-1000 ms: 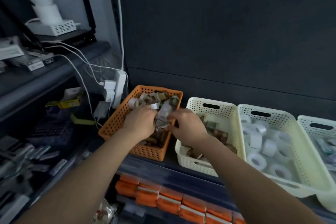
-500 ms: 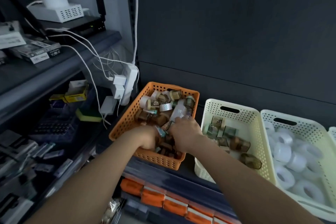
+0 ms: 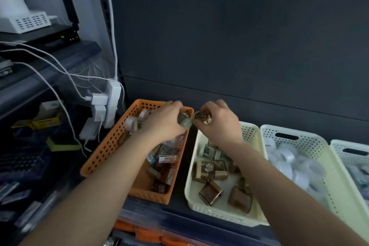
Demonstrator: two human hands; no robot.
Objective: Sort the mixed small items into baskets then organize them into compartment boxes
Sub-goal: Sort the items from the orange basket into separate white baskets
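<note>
An orange basket (image 3: 111, 146) on the shelf holds several mixed small items, among them tape rolls and little packaged pieces. To its right a cream basket (image 3: 257, 142) holds several brown and green packaged tape rolls. My left hand (image 3: 163, 122) is raised over the orange basket's far right corner, shut on a small greenish roll (image 3: 185, 121). My right hand (image 3: 219, 122) is raised over the cream basket's far left corner, shut on a small brown roll (image 3: 202, 116). The two rolls nearly touch between my hands.
A second cream basket (image 3: 323, 158) with white tape rolls stands further right, and another basket (image 3: 353, 150) at the right edge. A white power strip (image 3: 112, 104) with plugs and cables hangs left of the orange basket. Orange boxes (image 3: 147, 233) sit on the shelf below.
Both hands have lifted out of the orange basket, each with a small roll, and moved toward the far edge between the orange and cream baskets. The camera has tilted and shifted right.
</note>
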